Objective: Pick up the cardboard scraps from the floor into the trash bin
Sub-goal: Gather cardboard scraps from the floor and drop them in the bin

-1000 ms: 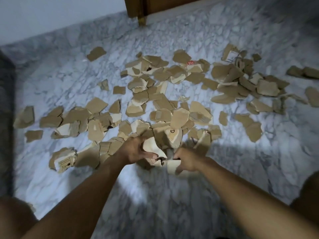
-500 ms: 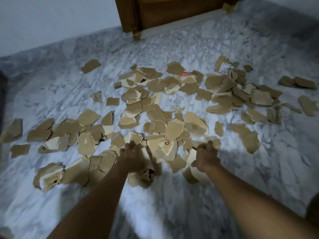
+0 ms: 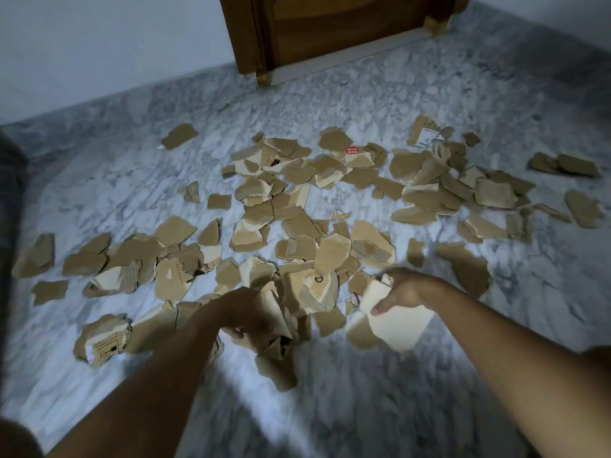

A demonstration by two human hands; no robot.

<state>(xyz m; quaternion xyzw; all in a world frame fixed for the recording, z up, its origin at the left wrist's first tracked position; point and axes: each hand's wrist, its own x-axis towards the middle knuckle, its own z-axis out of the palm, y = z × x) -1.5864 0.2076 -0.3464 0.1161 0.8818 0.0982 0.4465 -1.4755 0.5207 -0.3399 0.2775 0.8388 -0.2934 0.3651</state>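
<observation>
Several torn brown cardboard scraps (image 3: 334,206) lie scattered across the marble floor (image 3: 363,408). My left hand (image 3: 246,314) grips a bunch of crumpled scraps (image 3: 277,328) at the near edge of the pile. My right hand (image 3: 405,289) pinches a pale, flat cardboard piece (image 3: 393,322), its thumb on the pale face and lifted a little off the floor. No trash bin is in view.
A wooden door (image 3: 334,28) in its frame stands at the far side, beside a white wall (image 3: 99,44). More scraps reach the far right (image 3: 562,165) and far left (image 3: 34,256). Bare marble lies near me.
The camera has tilted up, showing more of the door. My hands have moved apart, the right one shifting right and lifting the pale piece; the left still holds its bunch.
</observation>
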